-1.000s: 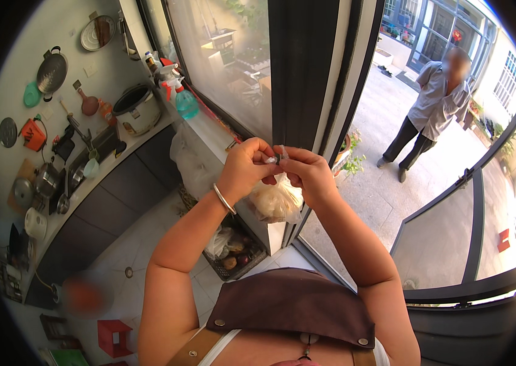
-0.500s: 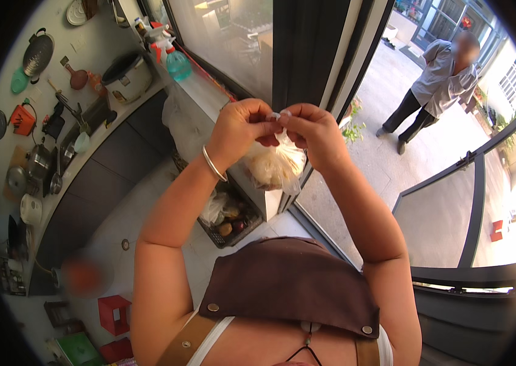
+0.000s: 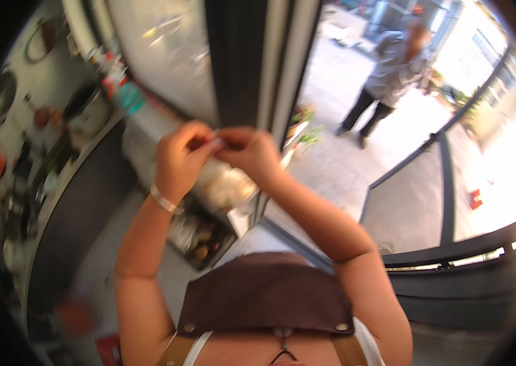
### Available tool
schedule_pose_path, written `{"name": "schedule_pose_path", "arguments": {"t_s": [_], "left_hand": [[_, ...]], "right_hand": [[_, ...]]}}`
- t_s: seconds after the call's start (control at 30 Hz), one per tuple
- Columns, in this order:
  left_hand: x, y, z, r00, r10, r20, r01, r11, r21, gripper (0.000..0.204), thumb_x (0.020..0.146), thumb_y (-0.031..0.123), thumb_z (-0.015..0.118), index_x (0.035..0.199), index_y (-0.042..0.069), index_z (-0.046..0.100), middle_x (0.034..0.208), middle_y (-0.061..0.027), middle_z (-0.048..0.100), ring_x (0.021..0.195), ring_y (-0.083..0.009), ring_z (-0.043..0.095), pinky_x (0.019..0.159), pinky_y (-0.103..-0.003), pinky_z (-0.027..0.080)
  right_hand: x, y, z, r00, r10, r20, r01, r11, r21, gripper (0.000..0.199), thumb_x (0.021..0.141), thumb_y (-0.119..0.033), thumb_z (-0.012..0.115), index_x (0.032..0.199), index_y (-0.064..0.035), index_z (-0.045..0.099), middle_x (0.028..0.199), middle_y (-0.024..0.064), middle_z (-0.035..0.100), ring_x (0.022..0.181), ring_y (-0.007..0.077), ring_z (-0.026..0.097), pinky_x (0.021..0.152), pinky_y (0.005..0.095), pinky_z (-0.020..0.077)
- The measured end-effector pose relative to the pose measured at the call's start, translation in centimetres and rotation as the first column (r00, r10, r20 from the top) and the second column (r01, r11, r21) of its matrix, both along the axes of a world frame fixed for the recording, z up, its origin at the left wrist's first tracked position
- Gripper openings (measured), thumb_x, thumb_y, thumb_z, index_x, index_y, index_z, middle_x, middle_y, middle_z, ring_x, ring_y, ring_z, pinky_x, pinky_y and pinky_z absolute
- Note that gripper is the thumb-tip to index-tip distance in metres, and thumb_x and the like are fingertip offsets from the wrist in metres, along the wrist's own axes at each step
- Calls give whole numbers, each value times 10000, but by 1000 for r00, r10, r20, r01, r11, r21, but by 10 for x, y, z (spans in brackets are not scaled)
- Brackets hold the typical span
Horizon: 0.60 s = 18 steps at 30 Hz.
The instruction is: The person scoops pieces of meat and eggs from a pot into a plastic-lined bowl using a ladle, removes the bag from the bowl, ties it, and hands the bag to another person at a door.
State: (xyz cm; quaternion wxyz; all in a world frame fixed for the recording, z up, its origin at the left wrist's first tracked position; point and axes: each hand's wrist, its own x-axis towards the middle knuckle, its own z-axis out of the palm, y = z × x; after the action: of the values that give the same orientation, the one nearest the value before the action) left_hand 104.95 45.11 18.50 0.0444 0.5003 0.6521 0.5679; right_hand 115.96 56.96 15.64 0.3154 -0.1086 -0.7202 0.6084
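Note:
A clear plastic bag [image 3: 227, 188] with pale, whitish contents hangs below my two hands. My left hand [image 3: 183, 155], with a light bangle on its wrist, pinches the gathered top of the bag between thumb and finger. Close against it, my right hand [image 3: 248, 151] pinches the same twisted neck from the other side. The fingertips of both hands meet there, and motion blur hides the exact shape of the plastic between them.
Below the bag stands a dark crate [image 3: 206, 253] with produce and plastic bags. A spray bottle [image 3: 129, 96] with teal liquid sits on the window ledge. A kitchen counter curves along the left. Through the open doorway at right, a person [image 3: 386, 73] stands outside near plants.
My view has swung, so the scene and both hands sit further left and lower in the picture. Both hands still pinch the neck of the plastic bag.

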Motion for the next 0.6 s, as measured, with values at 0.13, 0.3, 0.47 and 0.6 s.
{"name": "schedule_pose_path", "arguments": {"t_s": [0.13,0.3,0.47,0.6], "left_hand": [[-7,0,-1,1000,-8,14,9,998,-58,79,802,-20,695,812,4,620,699,-38,617,633,-95,564,589,-248,466],[-7,3,-6,989,-77,-129,79,997,9,96,823,-70,648,855,12,610,722,14,583,615,-46,498,560,-194,406],[3,5,-6,994,-110,2,110,994,17,82,810,-62,643,811,7,600,747,-38,611,657,-101,569,611,-243,465],[7,8,-6,985,-144,90,134,984,114,119,885,-30,585,989,-6,636,788,-6,567,667,-72,506,595,-210,430]], "right_hand": [[-3,2,1,998,-18,57,22,997,-77,144,785,-59,713,895,33,698,713,67,665,597,83,596,522,244,467],[6,7,13,988,120,95,-96,970,-224,159,766,-125,659,819,24,670,669,78,637,563,128,576,510,276,448],[11,15,18,964,119,239,-140,987,74,226,734,-204,680,809,8,702,665,74,621,640,140,568,596,304,451],[21,11,23,980,172,104,-159,980,-123,191,753,-181,707,777,8,703,653,21,614,626,99,549,565,270,428]]}}
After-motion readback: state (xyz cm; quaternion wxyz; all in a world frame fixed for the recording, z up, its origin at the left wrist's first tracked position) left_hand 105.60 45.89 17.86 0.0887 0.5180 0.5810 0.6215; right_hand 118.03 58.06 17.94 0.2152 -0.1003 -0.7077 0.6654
